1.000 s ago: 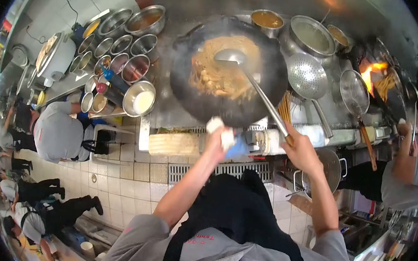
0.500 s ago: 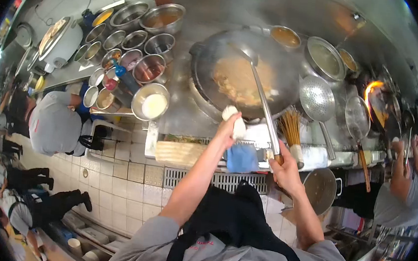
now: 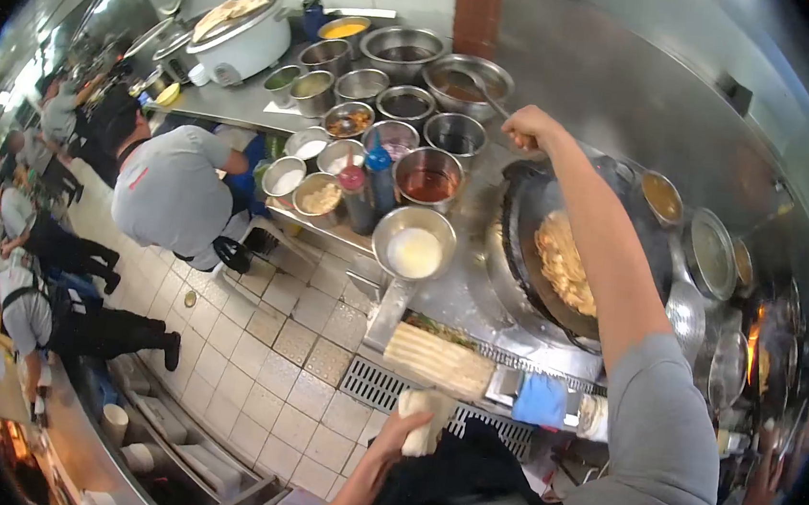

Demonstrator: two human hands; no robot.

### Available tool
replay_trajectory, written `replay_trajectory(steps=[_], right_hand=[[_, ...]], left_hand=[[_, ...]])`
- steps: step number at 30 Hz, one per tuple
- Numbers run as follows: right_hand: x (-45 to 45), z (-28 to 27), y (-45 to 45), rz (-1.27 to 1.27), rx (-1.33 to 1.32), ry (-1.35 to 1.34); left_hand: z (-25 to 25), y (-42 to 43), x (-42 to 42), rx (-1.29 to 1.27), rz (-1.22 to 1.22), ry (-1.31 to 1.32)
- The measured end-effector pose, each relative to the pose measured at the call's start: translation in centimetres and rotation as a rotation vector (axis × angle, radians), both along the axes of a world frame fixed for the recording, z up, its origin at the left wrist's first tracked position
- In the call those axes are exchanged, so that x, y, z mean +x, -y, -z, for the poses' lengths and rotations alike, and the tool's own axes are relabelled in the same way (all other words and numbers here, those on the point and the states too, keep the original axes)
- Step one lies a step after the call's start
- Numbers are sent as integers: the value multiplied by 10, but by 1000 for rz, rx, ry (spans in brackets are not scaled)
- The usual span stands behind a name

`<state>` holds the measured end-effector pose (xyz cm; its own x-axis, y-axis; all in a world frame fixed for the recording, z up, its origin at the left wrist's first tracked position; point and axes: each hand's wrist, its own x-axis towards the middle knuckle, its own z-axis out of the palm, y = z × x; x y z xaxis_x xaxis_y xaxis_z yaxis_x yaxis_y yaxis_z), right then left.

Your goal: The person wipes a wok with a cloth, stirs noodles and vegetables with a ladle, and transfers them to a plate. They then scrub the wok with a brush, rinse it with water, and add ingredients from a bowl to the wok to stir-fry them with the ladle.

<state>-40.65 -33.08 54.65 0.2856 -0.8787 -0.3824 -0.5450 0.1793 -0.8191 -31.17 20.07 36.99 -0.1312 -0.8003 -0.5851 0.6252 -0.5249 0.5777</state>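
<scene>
My right hand (image 3: 533, 127) reaches far forward, its fingers wrapped round the handle of a metal ladle (image 3: 487, 96). The ladle's head dips into a steel bowl (image 3: 498, 65) of brown liquid at the back. Under my right forearm is a large black wok (image 3: 520, 253), partly hidden, with browned food (image 3: 562, 262) in it. Close to my apron, my left hand (image 3: 397, 430) is closed on a folded white cloth (image 3: 421, 425), held above the floor in front of the stove.
Several steel pots of sauces and seasonings surround a red-capped bottle (image 3: 357, 195). A bowl (image 3: 412, 248) with white contents sits at the counter corner. A blue cloth (image 3: 541, 399) lies on the stove's front edge. Flame (image 3: 753, 346) burns at right. A co-worker (image 3: 174, 189) stands left.
My right hand has swung the ladle from over the wok to the bowl at the back. My left hand has drawn back with the cloth from the wok's rim. The view has turned left.
</scene>
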Motion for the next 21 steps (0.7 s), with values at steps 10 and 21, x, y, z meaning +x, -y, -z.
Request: replay_trajectory(steps=[10,21], right_hand=[[-44,31,-11,215,481,1008],[-266,63,-336,570,358,1278]], left_hand=[[14,-43,25,79,-159,-80],[-12,13,-34,16,-101,-213]])
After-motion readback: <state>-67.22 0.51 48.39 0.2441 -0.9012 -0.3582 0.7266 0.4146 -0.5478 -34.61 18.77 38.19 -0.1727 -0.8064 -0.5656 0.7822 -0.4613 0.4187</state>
